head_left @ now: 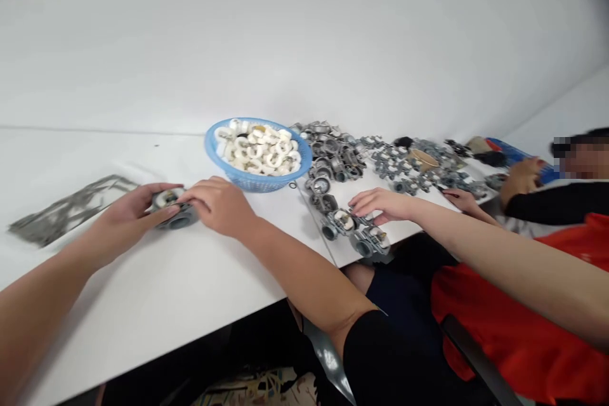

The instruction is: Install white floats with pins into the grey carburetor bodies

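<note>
Grey metal part point(181, 222) is held between the two hands, over the near side of the white surface point(190, 292); contact with it cannot be told. Left grip point(128, 216) is closed around the part's left side, thumb across the front. By right grip point(223, 203) the upper right edge is touched, fingers curled; whether pinched, unclear. Round opening is faced toward the wearer; long axis is masked by fingers. Blue basket point(261, 185) is set beyond the right hand.
</note>
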A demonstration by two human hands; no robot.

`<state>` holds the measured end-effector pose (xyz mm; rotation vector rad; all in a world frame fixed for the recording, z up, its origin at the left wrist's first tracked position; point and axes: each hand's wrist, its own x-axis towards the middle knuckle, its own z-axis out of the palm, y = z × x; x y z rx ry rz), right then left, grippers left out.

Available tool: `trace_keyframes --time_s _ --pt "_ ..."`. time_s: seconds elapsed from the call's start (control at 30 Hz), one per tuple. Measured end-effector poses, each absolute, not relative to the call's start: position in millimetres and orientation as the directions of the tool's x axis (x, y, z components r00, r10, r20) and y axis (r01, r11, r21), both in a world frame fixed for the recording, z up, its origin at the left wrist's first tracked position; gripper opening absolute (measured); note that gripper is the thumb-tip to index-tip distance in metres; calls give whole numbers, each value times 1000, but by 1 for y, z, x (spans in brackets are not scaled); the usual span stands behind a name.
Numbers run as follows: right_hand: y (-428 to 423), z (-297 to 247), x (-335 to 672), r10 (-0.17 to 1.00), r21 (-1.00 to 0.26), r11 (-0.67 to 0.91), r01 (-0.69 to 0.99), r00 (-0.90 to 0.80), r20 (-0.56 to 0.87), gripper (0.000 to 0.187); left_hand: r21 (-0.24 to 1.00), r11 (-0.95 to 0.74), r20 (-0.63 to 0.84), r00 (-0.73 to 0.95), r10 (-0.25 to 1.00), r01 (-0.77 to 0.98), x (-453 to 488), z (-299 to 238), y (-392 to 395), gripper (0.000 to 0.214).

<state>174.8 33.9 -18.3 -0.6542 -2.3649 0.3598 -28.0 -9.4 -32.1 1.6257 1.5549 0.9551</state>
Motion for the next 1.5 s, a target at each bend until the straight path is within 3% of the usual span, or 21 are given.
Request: trace_keyframes --time_s 0.1,0.23,0.7,1.17,1.37,1.5 --pt "32 -18 175 540 -476 831 290 -627 562 23 921 32 -40 11 999 388 -28 -29 -12 65" --pt "29 -17 175 577 -526 800 290 -612 540 17 951 -11 -9 64 998 308 -27 -24 -13 64" --pt "25 -16 177 739 -646 647 404 -540 403 3 950 17 -42 74 996 312 -28 -25 -13 67" --pt "24 -15 174 676 -565 728 389 -547 494 6 972 -28 4 102 995 234 -25 -17 -16 65" --pt "27 -12 175 593 -408 805 430 -597 540 9 991 -18 -3 158 987 131 -27 -19 -14 63" --pt "26 -10 175 582 -372 813 448 -623 523 10 995 -22 5 170 985 100 -28 -22 -12 62"
